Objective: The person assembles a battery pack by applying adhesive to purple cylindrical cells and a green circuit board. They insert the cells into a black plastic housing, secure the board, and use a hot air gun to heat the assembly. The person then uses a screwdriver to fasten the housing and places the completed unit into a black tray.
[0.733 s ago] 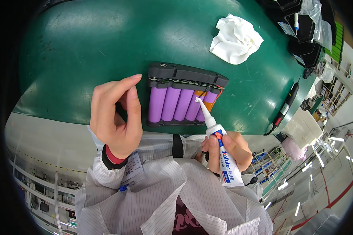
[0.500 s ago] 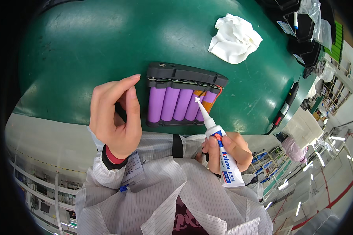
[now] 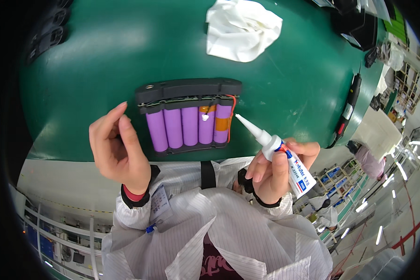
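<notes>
A battery pack (image 3: pixel 174 126) of several purple cells in a row lies on the green table, with a black plastic housing (image 3: pixel 186 89) along its far side. A dab of white glue (image 3: pixel 205 117) sits on one cell, beside amber tape (image 3: pixel 221 124). Red wire (image 3: pixel 232 112) runs down the pack's right end. Between its thumb and fingers, my right hand (image 3: pixel 277 169) grips a white glue tube (image 3: pixel 297 175), whose pointed nozzle (image 3: pixel 248 125) is just right of the pack, apart from it. My left hand (image 3: pixel 120 149) holds nothing left of the pack, thumb and forefinger apart, other fingers curled.
A crumpled white cloth (image 3: pixel 243 30) lies beyond the pack. Along the right table edge rests a black pen-shaped electric screwdriver (image 3: pixel 347 111). Black plastic parts (image 3: pixel 359 28) are at the far right, and more dark parts (image 3: pixel 49 35) at the far left.
The glue tube's nozzle has moved off the cell to the right, leaving a white dab there. In the picture, the pack, cloth and left hand sit further left.
</notes>
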The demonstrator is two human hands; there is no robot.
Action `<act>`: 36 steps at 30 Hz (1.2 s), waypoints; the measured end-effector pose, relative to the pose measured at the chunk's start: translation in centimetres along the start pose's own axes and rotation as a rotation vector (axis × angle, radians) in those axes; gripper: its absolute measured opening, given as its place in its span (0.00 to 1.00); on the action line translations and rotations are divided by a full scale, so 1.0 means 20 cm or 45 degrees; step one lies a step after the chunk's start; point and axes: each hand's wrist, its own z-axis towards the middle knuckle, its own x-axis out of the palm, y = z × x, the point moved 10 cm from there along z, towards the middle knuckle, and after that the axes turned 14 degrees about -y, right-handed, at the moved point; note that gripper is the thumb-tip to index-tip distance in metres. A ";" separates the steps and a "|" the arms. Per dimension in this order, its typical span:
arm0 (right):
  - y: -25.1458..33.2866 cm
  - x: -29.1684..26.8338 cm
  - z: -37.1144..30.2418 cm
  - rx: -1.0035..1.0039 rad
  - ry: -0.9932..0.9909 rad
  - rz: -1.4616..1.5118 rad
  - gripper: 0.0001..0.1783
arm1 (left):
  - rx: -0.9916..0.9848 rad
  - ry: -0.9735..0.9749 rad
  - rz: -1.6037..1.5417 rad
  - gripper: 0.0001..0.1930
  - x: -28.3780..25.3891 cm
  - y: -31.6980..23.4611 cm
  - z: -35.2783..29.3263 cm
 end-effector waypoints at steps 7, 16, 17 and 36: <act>0.06 -0.11 0.03 -0.224 0.215 0.036 0.24 | -0.026 -0.060 0.050 0.12 0.01 0.00 -0.02; -0.01 -0.40 0.10 -0.051 0.420 -0.031 0.13 | -0.001 -0.103 0.126 0.13 0.03 -0.02 -0.03; -0.01 -0.40 0.13 -0.013 0.511 -0.031 0.13 | 0.000 -0.102 0.154 0.13 0.02 -0.02 -0.03; 0.02 -0.08 -0.09 -0.575 0.383 -0.330 0.51 | 0.052 -0.032 -0.099 0.10 -0.06 -0.10 -0.01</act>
